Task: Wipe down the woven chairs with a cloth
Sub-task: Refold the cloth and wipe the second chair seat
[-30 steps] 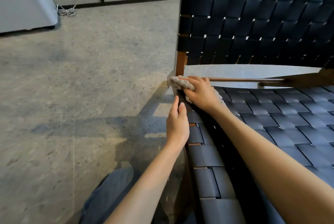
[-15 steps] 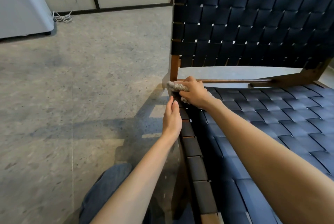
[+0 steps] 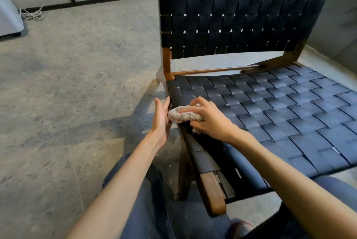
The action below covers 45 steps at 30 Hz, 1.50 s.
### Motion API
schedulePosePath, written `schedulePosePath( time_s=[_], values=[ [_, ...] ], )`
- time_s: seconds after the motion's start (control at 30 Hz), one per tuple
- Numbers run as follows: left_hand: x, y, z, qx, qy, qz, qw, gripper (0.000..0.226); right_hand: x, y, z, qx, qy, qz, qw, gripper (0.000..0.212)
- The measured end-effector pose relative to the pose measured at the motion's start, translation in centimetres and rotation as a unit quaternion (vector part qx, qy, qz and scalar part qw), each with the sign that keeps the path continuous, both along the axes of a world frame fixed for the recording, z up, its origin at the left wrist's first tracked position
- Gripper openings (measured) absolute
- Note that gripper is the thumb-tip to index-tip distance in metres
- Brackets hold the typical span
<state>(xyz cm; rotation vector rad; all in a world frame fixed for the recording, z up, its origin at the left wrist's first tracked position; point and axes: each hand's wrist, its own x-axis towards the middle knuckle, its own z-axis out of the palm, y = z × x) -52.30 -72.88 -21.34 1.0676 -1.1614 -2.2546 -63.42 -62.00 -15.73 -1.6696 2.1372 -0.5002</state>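
right hand [image 3: 209, 118] curled around a bunched beige cloth [image 3: 183, 116], fingers over the top, pressing it onto the left side edge of the woven seat [image 3: 289, 115]. left hand [image 3: 161, 118] flat and upright, fingers straight and together, palm against the outer side of the seat rail just beside the cloth; it grips nothing. both forearms bare, reaching in from below.

woven chair [image 3: 241, 16]: dark straps on seat and backrest, brown wooden frame [image 3: 211, 190] showing at the front left corner and at the rear post. an open gap runs between backrest and seat, crossed by a thin wooden bar [image 3: 212, 70].

person's knees in dark trousers [image 3: 143, 190] sit under the arms, close to the chair front. speckled grey floor [image 3: 67, 84] to the left. far left: a coiled white cord [image 3: 31, 14] by a pale appliance [image 3: 7, 16], well apart from the chair.
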Motion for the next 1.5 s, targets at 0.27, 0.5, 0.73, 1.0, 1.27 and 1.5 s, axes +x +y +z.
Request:
schedulePosePath(
  time_s=[0.27,0.5,0.73,1.0,1.27,1.5],
  values=[
    [-1.0,2.9,1.5,-0.201,-0.122,-0.019,0.972,0.066,5.0,8.8,3.8,0.034,-0.01,0.002,0.999,0.046],
    [-1.5,3.9,1.8,-0.267,-0.175,0.01,0.948,0.065,7.7,13.4,3.1,-0.012,0.095,-0.028,0.995,0.05],
    [-1.9,3.3,2.6,-0.311,-0.198,-0.029,0.929,0.058,6.4,11.4,1.6,0.004,0.174,-0.141,0.975,0.047],
    [-2.9,0.7,2.8,-0.296,-0.211,-0.035,0.931,0.052,2.2,4.4,-0.4,0.007,0.122,-0.156,0.98,0.056],
    [-4.6,-1.1,1.5,-0.361,-0.26,-0.047,0.894,0.046,-3.1,-5.8,-4.0,-0.023,0.115,-0.181,0.976,0.043],
    [-5.7,-1.8,0.4,-0.467,-0.33,-0.089,0.815,0.05,-6.9,-12.5,-6.0,-0.017,0.102,-0.171,0.98,0.041]
  ],
)
